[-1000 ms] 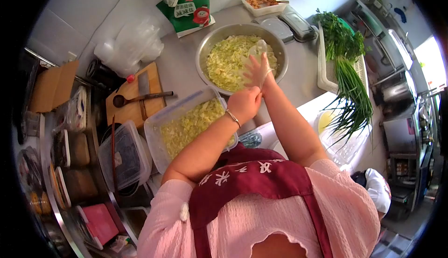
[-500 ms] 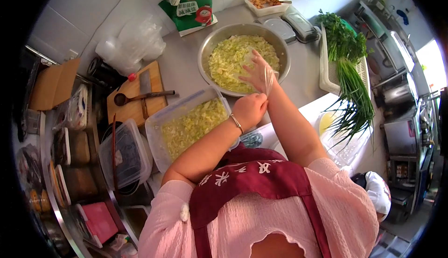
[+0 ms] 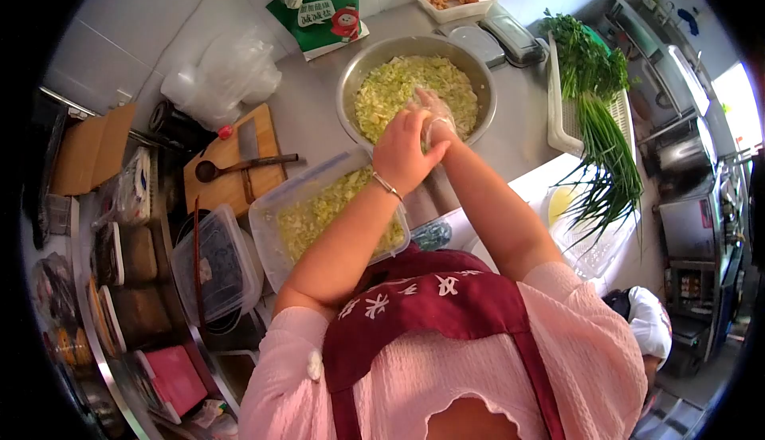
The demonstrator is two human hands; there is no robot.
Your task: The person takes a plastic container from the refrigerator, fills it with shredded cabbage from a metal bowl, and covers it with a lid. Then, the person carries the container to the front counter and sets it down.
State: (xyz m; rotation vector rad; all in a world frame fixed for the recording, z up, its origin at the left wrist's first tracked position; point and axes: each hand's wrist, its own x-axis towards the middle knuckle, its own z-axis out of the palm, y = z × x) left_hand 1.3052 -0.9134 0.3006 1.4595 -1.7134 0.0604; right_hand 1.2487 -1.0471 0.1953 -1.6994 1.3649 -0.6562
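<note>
A clear plastic glove (image 3: 440, 127) covers my right hand (image 3: 433, 107), which is over the large steel bowl (image 3: 488, 109). Its fingers look stretched out, though my left hand partly hides them. My bare left hand (image 3: 402, 152), with a bracelet at the wrist, grips the glove near the right wrist, thumb on the near side. Pale green chopped cabbage (image 3: 382, 89) fills the lower part of the bowl. Under my left forearm stands a clear plastic box (image 3: 265, 253) with more chopped cabbage.
At left lie a cutting board (image 3: 219, 153), a dark ladle (image 3: 205, 171) and a cleaver (image 3: 249, 137). A green bag (image 3: 327, 14) and a white tray of reddish food (image 3: 453, 11) stand behind. Greens (image 3: 586, 66) overhang a white basket (image 3: 562, 133) at right. A person (image 3: 647, 324) is at lower right.
My left hand has moved from the glove's cuff at the right wrist up over the back of the gloved hand. The glove's loose cuff is no longer stretched out.
</note>
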